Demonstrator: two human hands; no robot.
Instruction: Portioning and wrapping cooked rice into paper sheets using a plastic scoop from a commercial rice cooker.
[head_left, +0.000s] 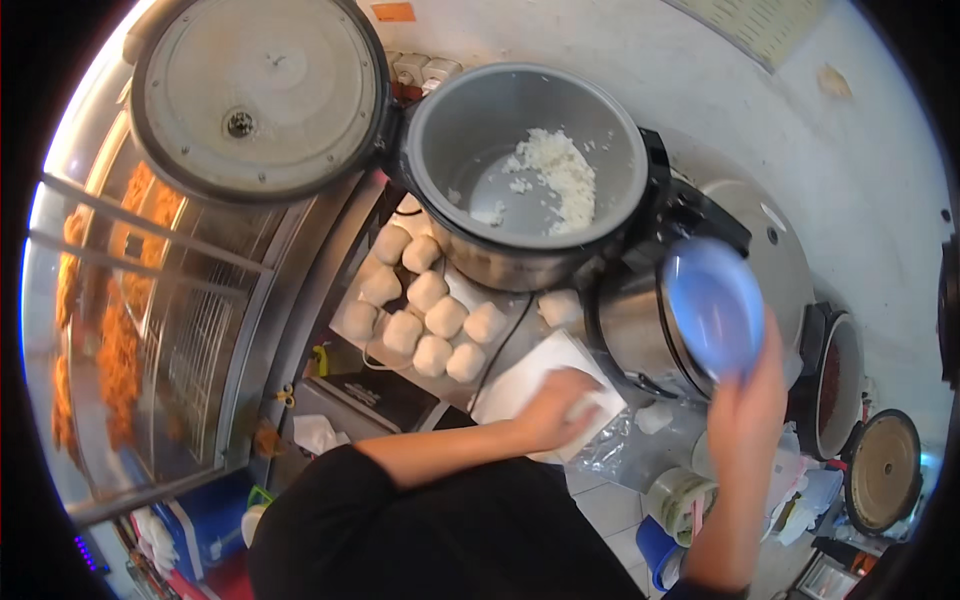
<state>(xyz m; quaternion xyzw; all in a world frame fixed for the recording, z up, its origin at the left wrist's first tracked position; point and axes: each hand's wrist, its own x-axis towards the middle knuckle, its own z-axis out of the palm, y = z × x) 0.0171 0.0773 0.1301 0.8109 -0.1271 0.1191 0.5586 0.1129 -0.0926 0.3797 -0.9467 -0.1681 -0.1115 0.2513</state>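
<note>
My right hand (750, 397) grips a blue plastic bowl (714, 307), blurred and tilted, over the right side of a steel rice cooker (637, 330). What the bowl holds cannot be made out. On a stack of white wrapping paper (517, 386) rests my left hand (559, 409), fingers bent; whether it pinches a sheet is unclear. Ahead stands an open rice cooker (517, 277) with a grey inner pot (465, 165). Some cooked white rice (562, 176) lies against the pot's right side. Several round beige bundles (427, 291) sit on the counter left of the paper.
The raised cooker lid (259, 90) leans left, above a glass display case (247, 300) of orange fried food (120, 375). A black cord (506, 341) crosses the counter. Right are another open pot (836, 386), its lid (883, 471) and a plastic tub (679, 502).
</note>
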